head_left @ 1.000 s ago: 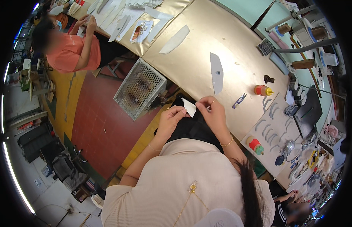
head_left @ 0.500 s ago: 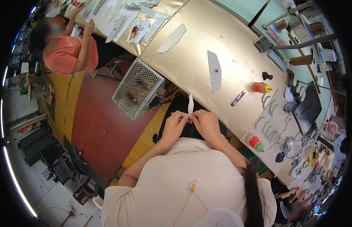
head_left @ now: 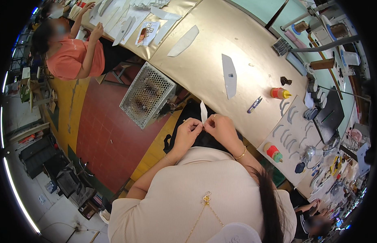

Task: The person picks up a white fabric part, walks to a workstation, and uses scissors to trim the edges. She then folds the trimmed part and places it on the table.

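Note:
Between my fingertips, over my lap, a thin whitish flat piece [head_left: 203, 111] stands with its pointed end away from me. My left hand [head_left: 187, 133] pinches its near end from one side. Close beside it, my right hand [head_left: 221, 131] grips the same end with thumb and fingers. Most of the pinched edge is hidden by the fingers. On the table in front lies a grey curved flat piece [head_left: 229, 77] with a small dark mark. A paler curved piece [head_left: 184, 41] rests farther off to the left.
Small thread snips [head_left: 255, 104] and a yellow-capped bottle [head_left: 281, 93] are on the gold-covered table [head_left: 213, 24]. A green-capped bottle [head_left: 273, 152] lies near several grey curved strips [head_left: 291, 143]. A perforated metal box [head_left: 148, 95] stands left of the table. A person in orange [head_left: 77, 58] works at far left.
The whitish piece has tilted slightly to the left in my fingers. My fingertips have shifted a little along its near end.

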Motion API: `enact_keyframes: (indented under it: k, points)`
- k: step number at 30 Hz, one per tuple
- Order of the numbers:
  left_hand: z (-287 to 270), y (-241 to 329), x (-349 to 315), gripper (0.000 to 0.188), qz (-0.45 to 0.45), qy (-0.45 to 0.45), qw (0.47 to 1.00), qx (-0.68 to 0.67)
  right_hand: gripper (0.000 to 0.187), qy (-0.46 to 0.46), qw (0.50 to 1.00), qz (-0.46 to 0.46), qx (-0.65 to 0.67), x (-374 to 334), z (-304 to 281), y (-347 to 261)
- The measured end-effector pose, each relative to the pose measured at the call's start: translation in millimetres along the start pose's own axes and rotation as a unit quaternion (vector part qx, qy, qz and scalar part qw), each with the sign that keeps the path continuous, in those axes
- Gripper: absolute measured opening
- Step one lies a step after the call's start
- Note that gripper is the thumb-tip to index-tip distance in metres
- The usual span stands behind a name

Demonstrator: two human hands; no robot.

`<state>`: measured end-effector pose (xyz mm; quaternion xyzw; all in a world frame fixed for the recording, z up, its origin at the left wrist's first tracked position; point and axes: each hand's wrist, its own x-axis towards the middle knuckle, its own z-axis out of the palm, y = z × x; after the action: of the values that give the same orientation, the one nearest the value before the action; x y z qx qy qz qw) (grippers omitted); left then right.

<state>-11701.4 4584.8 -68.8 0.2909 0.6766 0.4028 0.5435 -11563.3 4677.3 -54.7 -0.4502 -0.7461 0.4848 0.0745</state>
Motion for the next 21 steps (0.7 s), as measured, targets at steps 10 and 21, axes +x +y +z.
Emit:
enact_keyframes:
  k: [10, 21]
  points:
    - [-5, 8, 8, 0.013, -0.100, -0.055, 0.974, -0.196, 0.019, -0.128, 0.968, 0.056, 0.206, 14, -12, 25]
    - [-10, 13, 14, 0.015, -0.013, -0.047, 0.999, -0.017, 0.015, -0.082, 0.978, 0.037, 0.191, 11, -21, 7]
